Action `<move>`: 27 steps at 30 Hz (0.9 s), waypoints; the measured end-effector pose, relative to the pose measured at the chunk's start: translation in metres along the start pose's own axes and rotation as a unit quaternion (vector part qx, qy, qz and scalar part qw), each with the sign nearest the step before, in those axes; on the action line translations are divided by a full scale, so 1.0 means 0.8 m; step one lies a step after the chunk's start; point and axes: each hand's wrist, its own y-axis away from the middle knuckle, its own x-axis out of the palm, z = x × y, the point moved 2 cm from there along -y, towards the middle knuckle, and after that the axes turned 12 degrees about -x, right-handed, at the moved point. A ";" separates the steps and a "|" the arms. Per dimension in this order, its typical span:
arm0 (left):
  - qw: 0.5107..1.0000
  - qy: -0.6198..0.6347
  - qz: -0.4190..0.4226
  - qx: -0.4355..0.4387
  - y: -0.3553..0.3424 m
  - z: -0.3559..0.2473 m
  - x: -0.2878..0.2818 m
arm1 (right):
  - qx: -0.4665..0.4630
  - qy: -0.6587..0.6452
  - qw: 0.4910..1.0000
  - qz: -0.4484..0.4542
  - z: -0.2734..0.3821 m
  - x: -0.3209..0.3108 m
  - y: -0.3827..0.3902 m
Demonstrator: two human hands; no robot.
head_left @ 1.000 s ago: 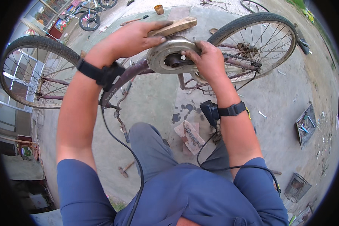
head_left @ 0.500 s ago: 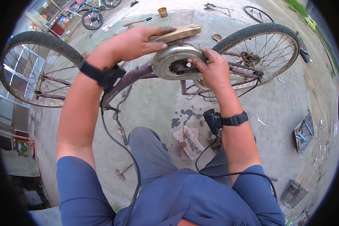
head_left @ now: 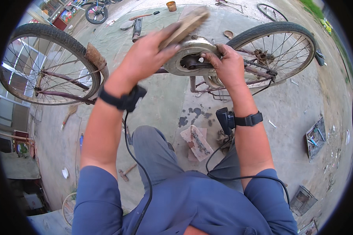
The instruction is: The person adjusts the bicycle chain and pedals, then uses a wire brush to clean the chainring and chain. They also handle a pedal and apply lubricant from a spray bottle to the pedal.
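An old purple bicycle stands upside down, its rear wheel at right and front wheel at left. Between them is a round, dull metal chain cover with a crank arm at its centre. My left hand is wrapped round a wooden scrub brush, tilted up over the cover's top edge and blurred by motion. My right hand grips the right side of the chain cover, thumb in front by the crank arm; its other fingers are partly hidden behind.
A chain lies on a brick below, near my knees. A hammer is on the ground by my left leg. At right are a wrench and a tool tray. A tin can stands at the back.
My left hand has swung the brush up and tilted it more steeply, its forearm shifting right. My right hand still grips the chain cover. The view has shifted slightly.
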 end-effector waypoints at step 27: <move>0.935 -0.114 -0.335 0.002 0.096 0.039 0.122 | 0.061 0.000 0.997 0.048 -0.003 0.000 -0.001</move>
